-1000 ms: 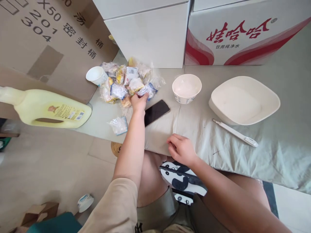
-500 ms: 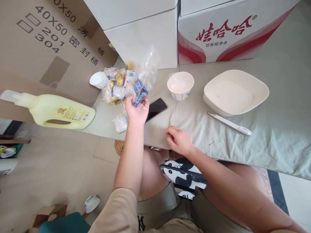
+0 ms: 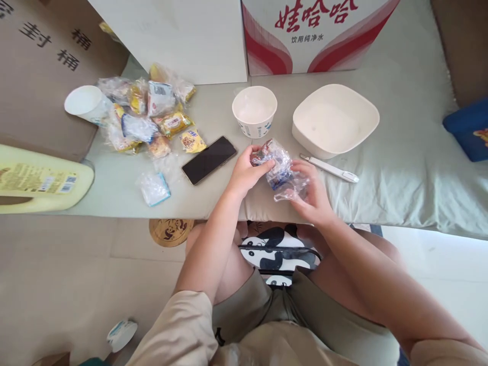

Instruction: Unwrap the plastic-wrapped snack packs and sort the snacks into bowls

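Note:
Between my hands, above the near part of the cloth, is a blue snack packet (image 3: 277,161) in loose clear plastic. My left hand (image 3: 246,172) is closed on its left side, thumb on top. My right hand (image 3: 313,195) has its fingers closed on the crumpled clear plastic (image 3: 292,190) at the packet's right end. Just beyond stands a white paper bowl (image 3: 254,109) with clear plastic inside. To its right is a cream, rounded-corner basin (image 3: 335,119), and a white pen-like tool (image 3: 331,169) lies in front of it.
Left of my hands lies a black phone (image 3: 209,160), beside a pile of wrapped snacks (image 3: 162,99) and a tipped paper cup (image 3: 87,104). A yellow bottle (image 3: 46,178) lies at far left. White cartons (image 3: 183,40) line the back; a blue container (image 3: 468,129) is at right.
My left hand has brought the blue packet from the snack pile rightward to in front of the bowl. My right hand has risen and taken hold of its plastic. The view has shifted right.

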{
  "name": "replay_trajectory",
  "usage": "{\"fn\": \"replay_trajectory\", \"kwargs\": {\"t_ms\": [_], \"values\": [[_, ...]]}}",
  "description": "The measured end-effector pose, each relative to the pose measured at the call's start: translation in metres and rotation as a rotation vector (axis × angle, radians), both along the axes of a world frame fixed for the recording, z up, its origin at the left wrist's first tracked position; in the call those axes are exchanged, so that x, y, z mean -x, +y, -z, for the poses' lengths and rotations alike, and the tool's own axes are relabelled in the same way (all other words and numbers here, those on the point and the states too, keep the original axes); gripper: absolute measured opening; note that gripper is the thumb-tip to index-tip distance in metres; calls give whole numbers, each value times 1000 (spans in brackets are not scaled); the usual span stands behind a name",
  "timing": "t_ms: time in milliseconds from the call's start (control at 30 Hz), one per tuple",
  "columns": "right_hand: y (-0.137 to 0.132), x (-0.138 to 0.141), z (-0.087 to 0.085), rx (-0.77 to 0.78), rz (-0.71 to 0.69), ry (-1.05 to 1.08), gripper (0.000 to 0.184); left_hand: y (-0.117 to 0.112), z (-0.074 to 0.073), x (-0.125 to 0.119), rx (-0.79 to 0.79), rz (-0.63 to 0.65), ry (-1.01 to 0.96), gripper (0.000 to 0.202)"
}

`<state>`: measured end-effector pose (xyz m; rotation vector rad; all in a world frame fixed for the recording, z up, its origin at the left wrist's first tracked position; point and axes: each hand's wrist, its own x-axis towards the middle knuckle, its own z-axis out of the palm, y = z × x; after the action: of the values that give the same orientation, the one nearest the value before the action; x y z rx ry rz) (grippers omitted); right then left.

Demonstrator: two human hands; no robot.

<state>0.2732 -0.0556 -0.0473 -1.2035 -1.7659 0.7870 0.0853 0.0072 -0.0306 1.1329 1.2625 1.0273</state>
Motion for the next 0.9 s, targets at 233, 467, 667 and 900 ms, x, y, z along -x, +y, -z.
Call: {"fn": "replay_trajectory", "kwargs": {"t_ms": [233, 467, 667, 900], "values": [[11, 2, -6, -98, 27, -167, 10, -4, 2, -5, -186, 125, 257, 32], [22, 6, -10, -129, 156, -142, 35, -8, -4, 5, -88, 339, 77, 40], [20, 3, -3, 140, 30, 38, 62, -15, -7, 9, -30, 516, -26, 58], [15, 0, -6, 275, 110, 163, 43, -18, -7, 7, -2, 361, -36, 65]]}}
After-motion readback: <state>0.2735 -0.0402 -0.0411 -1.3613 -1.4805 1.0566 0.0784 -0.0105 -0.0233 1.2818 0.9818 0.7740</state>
